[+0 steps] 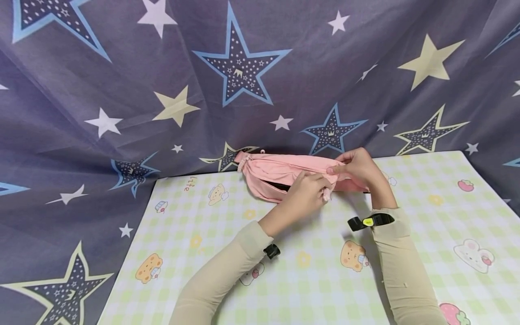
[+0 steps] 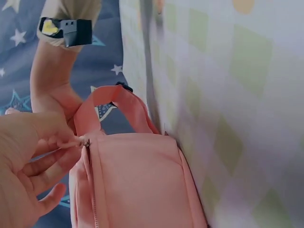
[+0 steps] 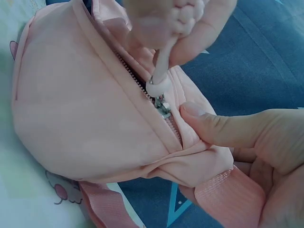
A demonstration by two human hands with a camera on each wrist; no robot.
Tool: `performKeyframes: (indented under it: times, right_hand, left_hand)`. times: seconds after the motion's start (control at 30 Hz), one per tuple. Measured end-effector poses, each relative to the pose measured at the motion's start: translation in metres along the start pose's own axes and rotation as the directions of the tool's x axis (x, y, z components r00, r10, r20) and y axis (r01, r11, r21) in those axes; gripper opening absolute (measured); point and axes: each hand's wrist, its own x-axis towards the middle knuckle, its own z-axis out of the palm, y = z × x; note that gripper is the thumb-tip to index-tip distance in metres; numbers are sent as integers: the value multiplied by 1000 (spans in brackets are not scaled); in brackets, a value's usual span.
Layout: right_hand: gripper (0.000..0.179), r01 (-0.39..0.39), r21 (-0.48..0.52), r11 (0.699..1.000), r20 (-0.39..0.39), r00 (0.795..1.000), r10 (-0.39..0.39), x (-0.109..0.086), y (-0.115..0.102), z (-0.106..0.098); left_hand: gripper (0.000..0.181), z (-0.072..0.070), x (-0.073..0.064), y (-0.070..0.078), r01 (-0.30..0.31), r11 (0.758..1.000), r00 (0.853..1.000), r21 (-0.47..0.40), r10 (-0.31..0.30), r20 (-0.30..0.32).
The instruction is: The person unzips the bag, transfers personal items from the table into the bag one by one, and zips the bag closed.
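Observation:
A pink sling bag (image 1: 280, 164) lies on the table against the star-patterned curtain. My left hand (image 1: 306, 194) pinches the braided cord pull (image 3: 189, 20) of its front zipper. The metal slider (image 3: 162, 108) sits close to one end of the zipper, and a dark gap (image 1: 278, 185) shows along the parted teeth. With my right hand (image 1: 361, 169) I grip the bag's end beside the slider, thumb (image 3: 213, 126) pressed on the fabric near the zipper. A pink strap (image 2: 130, 104) loops out from this end.
A checkered tablecloth (image 1: 308, 289) with cartoon prints covers the table. The curtain (image 1: 260, 126) hangs right behind the bag. Another braided pull (image 1: 243, 163) dangles at the bag's far left end. Black camera straps (image 1: 378, 220) circle the wrists over beige sleeves.

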Motion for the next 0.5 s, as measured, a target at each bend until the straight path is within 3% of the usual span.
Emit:
performKeyframes:
  times: [0.07, 0.13, 0.2, 0.33, 0.5]
  right_hand:
    - [38, -1, -5, 1000, -2, 1000, 1, 0, 0, 0]
    - [38, -3, -3, 1000, 0, 1000, 3, 0, 0, 0]
    - [38, -4, -2, 1000, 0, 1000, 4, 0, -1, 0]
    - [40, -8, -7, 1000, -6, 1000, 8, 0, -2, 0]
    - [41, 5, -12, 1000, -4, 1000, -5, -1, -2, -1]
  left_hand:
    - [10, 1, -1, -2, 64, 988, 998, -139, -64, 4]
    - [10, 2, -1, -2, 135, 954, 991, -269, -136, 13]
    - [7, 1, -2, -2, 204, 917, 977, -344, -211, 18]
    - [6, 0, -3, 0, 278, 882, 953, -381, -303, -6]
    - [6, -5, -3, 0, 326, 846, 934, -421, -357, 7]
